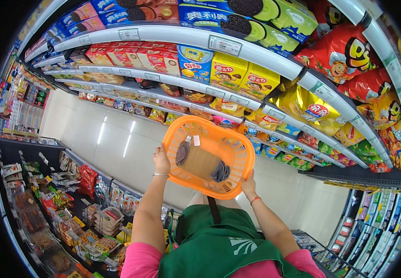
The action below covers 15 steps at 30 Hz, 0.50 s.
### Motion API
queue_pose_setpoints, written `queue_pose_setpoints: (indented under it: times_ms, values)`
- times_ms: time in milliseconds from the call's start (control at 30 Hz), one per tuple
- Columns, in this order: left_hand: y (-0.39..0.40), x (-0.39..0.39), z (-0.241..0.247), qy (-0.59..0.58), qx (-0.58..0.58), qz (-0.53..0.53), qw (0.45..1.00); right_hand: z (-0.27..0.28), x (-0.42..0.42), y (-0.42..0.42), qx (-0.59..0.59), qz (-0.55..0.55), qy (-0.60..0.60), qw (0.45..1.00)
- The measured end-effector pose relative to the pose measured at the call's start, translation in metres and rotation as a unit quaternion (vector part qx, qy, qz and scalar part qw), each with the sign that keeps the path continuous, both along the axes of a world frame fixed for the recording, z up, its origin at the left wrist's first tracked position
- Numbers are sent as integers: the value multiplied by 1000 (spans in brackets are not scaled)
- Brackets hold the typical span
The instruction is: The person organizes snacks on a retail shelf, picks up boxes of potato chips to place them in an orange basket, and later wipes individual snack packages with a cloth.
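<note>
An orange plastic basket (207,121) with slotted sides is held out in front of my body, above the floor. My left hand (161,160) grips its left end, and my right hand (248,183) grips the rim at the lower right corner. Inside the basket lie a brownish-purple cloth (183,152) at the left and a grey-blue cloth (220,171) at the right. A small white tag or paper (196,140) sits near the far wall. The basket's bottom looks brown; whether that is a lining or the floor seen through it, I cannot tell.
Ahead, a shelf unit (186,31) carries boxed biscuits, yellow snack boxes (229,71) and chip bags (316,107). Packaged snacks hang and lie on a dark rack (78,208) to my left. Another shelf (363,222) stands at the right. Pale floor tiles (113,139) run between them.
</note>
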State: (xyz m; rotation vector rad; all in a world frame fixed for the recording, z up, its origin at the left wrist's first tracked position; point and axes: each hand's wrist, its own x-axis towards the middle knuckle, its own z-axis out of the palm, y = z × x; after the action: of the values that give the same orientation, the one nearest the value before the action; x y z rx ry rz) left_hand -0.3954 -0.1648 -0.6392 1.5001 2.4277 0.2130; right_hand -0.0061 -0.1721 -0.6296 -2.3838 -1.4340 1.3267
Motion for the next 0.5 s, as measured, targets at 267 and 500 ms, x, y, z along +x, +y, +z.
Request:
queue_pose_setpoints:
  times_ms: [267, 500]
  values:
    - [5, -16, 2, -11, -27, -9, 1000, -22, 4, -13, 109, 36, 2, 993]
    - [13, -32, 2, -40, -64, -58, 995, -11, -6, -11, 60, -7, -42, 997]
